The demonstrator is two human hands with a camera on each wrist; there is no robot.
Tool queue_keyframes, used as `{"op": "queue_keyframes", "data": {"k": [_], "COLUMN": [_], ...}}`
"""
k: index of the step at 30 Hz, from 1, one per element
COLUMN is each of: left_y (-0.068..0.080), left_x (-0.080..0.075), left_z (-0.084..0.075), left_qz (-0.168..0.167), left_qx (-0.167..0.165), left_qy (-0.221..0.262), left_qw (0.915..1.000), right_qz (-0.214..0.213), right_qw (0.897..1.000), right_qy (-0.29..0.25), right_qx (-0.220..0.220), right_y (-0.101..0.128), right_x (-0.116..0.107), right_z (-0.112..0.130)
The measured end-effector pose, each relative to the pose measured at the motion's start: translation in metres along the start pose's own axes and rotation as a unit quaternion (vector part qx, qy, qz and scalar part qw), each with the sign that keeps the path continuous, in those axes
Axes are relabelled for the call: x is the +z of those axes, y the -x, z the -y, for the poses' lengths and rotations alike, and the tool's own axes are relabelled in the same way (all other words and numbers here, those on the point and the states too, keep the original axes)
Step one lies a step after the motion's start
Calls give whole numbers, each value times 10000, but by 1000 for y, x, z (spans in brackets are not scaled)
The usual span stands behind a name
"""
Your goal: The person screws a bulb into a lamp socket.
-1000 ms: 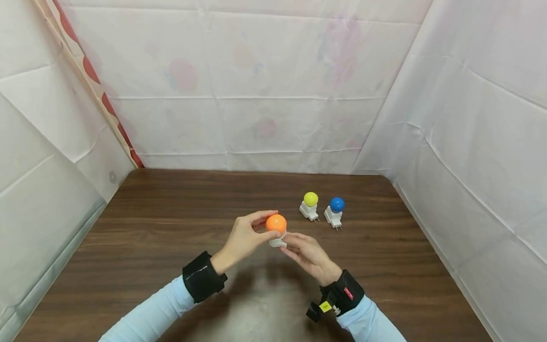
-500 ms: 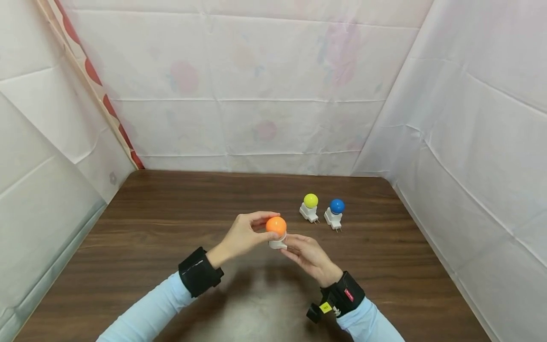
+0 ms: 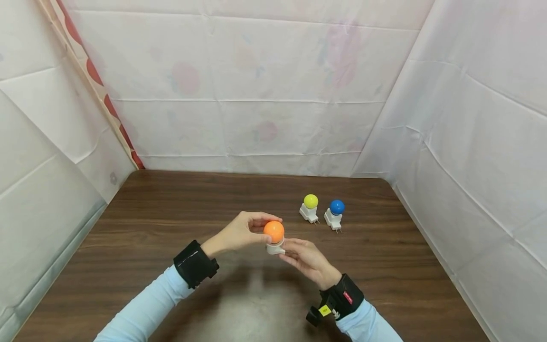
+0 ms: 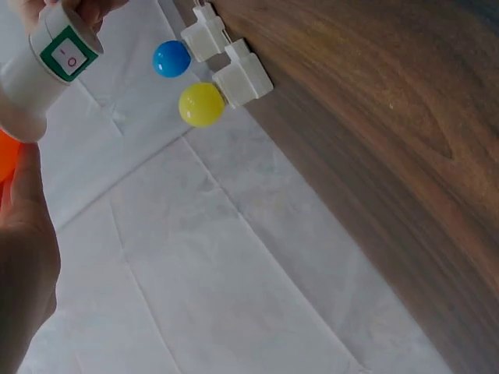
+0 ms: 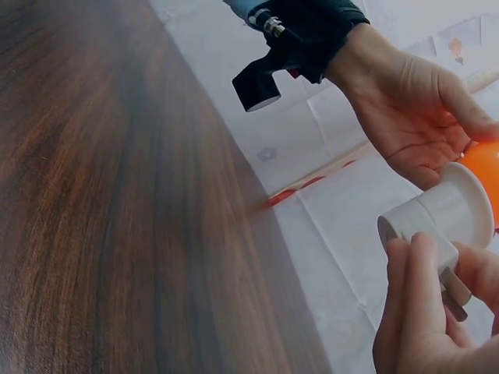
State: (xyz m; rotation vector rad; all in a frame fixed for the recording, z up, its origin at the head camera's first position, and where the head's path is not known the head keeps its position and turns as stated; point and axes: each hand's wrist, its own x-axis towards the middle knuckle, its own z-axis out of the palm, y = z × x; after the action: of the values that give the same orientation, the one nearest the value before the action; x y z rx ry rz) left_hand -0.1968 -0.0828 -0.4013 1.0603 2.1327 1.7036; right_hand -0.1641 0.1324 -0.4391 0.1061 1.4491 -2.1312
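**Orange bulb and white base held over mid-table**

White sheeting walls close off three sides of a dark wooden table (image 3: 171, 209), with a strip of red-patterned cloth (image 3: 96, 80) running down the left corner.

Going from the left, the left hand (image 3: 241, 232) curls its fingertips round the orange bulb (image 3: 274, 231), thumb on top. The bulb sits in a white plug-in base (image 3: 275, 248), which the right hand (image 3: 305, 256) pinches from below between thumb and fingers; the right wrist view shows those fingers (image 5: 413, 312) wrapped round the base just above its metal prongs. The left wrist view shows a small green-edged switch (image 4: 69, 53) on the side of the base. The whole lamp is held in the air, above the middle of the table and near the person.

To turn the bulb cleanly, the right hand should probably hold the base steady with fingers off the prongs and switch, while the left keeps a light, even grip on the smooth globe and stays in line with the base.

Further right, a yellow lamp (image 3: 310, 206) and a blue lamp (image 3: 335, 213) lie just beside each other, a little beyond the hands. Bare table lies to the left and near front; the right wall and table edge are closer.
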Motion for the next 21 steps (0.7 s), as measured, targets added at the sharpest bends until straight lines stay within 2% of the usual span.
{"op": "queue_keyframes", "data": {"k": [2, 5, 8, 11, 15, 21], "left_y": [0, 1, 2, 2, 3, 4], "left_x": [3, 10, 18, 25, 29, 28], "left_z": [1, 0, -4, -8, -10, -9], "left_qz": [-175, -728, -1392, -1792, -1914, -1778], "left_qx": [3, -5, -59, -89, -60, -189], "left_qy": [1, -169, -491, -831, -1100, -1092], "left_qw": [9998, 9972, 9890, 9802, 9753, 9778], "right_qz": [-30, -116, -234, -308, -307, -223], "right_qw": [10000, 9998, 9994, 9991, 9990, 9995], "right_qy": [-61, -156, -198, -220, -246, -186], "right_qx": [-19, -75, -151, -209, -230, -153], "right_y": [0, 0, 0, 0, -1, -1], "right_x": [0, 0, 0, 0, 0, -1], "right_z": [-1, -2, -2, -2, -1, -2]}}
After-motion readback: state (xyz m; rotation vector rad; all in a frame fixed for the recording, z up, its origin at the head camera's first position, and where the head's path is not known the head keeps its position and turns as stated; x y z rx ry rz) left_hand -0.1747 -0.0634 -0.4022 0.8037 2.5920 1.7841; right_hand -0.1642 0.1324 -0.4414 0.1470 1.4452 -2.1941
